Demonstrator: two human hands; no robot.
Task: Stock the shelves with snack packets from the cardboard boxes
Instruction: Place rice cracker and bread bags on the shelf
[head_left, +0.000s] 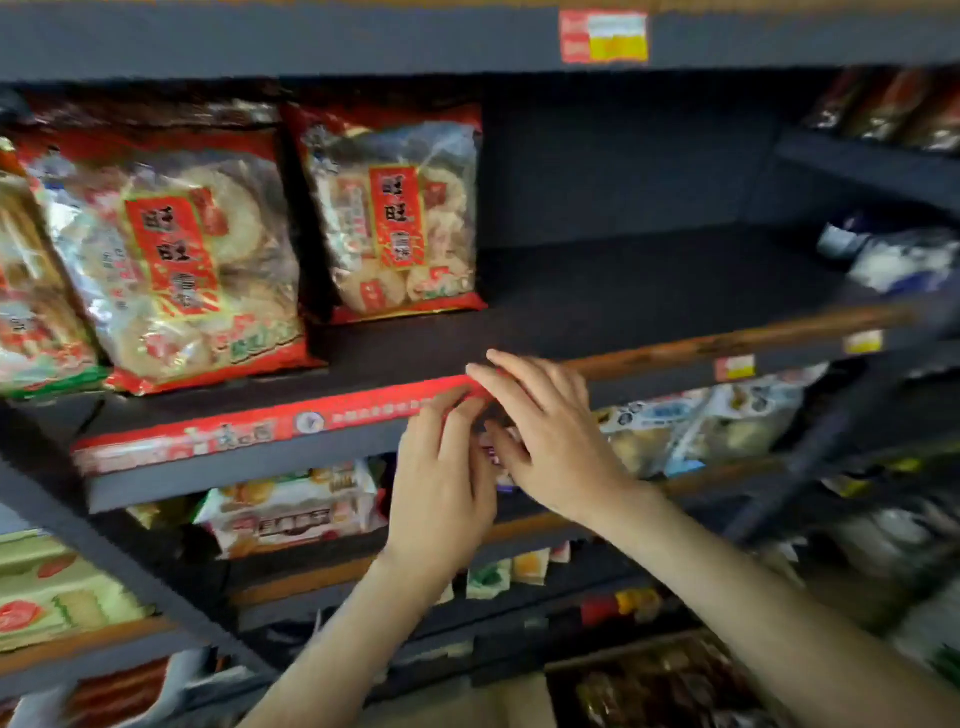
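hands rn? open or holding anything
Left hand: open, fingers pressing the red strip on the shelf edge.
Right hand: open, fingers laid on the same strip's end.

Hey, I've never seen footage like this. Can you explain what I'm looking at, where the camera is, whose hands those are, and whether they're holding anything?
There is no machine here. A person is working with bare hands, and the single picture comes from a wide-angle camera worn on their head, looking forward and down at a shop shelf. The left hand and right hand meet at the shelf's front edge. Their fingers are mostly straight and lie on the right end of a red printed strip that runs along that edge. Neither hand seems to grip a packet, though the picture is blurred. On the left of the shelf stand two large red-and-clear snack bags; the right part is bare. There are more packets on the shelves below.
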